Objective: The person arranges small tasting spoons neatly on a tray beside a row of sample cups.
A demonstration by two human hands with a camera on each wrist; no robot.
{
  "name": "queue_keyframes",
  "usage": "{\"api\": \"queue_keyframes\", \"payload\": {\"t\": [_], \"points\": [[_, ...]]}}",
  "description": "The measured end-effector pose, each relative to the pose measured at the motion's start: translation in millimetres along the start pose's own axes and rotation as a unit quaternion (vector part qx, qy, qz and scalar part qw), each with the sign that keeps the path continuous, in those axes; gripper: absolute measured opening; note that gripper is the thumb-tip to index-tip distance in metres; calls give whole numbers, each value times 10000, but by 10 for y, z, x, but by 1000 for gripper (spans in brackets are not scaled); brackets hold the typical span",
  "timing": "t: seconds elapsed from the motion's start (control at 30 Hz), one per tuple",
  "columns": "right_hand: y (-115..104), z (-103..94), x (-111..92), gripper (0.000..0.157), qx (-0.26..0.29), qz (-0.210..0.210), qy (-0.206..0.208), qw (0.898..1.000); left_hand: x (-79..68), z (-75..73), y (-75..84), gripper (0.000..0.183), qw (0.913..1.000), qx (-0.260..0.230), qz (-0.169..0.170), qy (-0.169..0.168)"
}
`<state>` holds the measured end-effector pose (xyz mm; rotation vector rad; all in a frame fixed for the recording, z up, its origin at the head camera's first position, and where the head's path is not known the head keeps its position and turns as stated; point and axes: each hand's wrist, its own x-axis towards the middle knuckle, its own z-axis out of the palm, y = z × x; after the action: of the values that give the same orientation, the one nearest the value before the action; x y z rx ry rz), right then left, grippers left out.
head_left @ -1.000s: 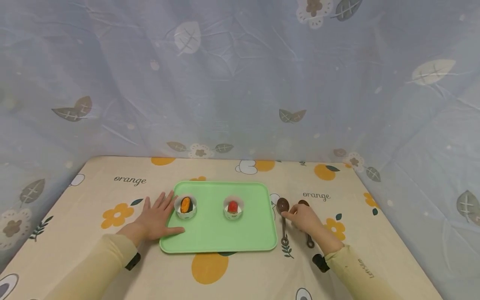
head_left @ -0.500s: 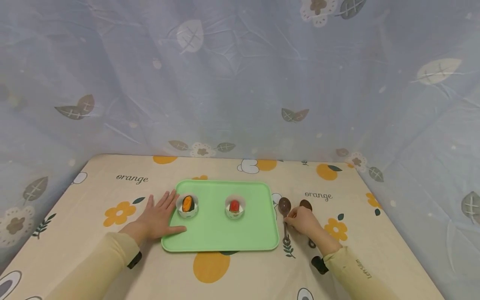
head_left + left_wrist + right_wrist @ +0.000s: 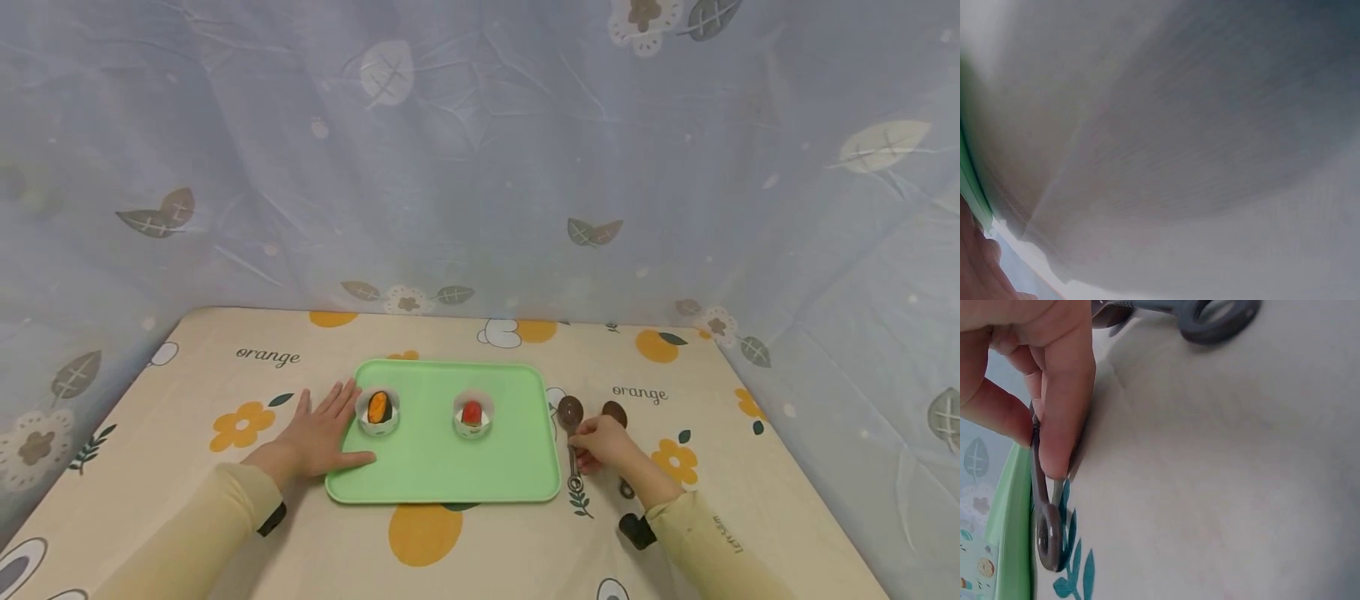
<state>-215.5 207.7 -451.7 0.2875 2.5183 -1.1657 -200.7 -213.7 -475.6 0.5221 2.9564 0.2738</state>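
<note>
My right hand (image 3: pixel 606 443) pinches the handle of a brown spoon (image 3: pixel 571 410) between thumb and fingers. The spoon lies right of the green tray (image 3: pixel 442 479), its bowl pointing away; in the right wrist view its ring end (image 3: pixel 1049 540) sticks out below my fingertips. A second brown spoon (image 3: pixel 615 412) lies just to the right, partly hidden by that hand. My left hand (image 3: pixel 318 439) rests with spread fingers on the tray's left edge, thumb over the tray floor. Beside those fingers sits a paper cup (image 3: pixel 379 428) with an orange-topped sushi piece (image 3: pixel 378 407).
Another paper cup (image 3: pixel 472 430), holding a red-topped piece (image 3: pixel 472 412), stands right of the tray's middle. A patterned cream cloth (image 3: pixel 510 550) covers the table. A pale blue curtain (image 3: pixel 480 183) hangs behind it and at both sides.
My right hand has shifted slightly down the left spoon's handle, and its fingers have closed on it. My left hand stays on the tray. The head view has drifted a little.
</note>
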Motion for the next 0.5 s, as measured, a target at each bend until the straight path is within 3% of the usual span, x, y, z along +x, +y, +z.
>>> {"api": "queue_keyframes", "payload": {"t": [0.2,0.5], "points": [[42,-16,30,12,653,322,-278,9970,-6,-20,14,108,10000,-34,35,-35],[50,-30,42,13,909,438,-371,9942,-16,-28,18,109,9999,-91,51,-25]]}}
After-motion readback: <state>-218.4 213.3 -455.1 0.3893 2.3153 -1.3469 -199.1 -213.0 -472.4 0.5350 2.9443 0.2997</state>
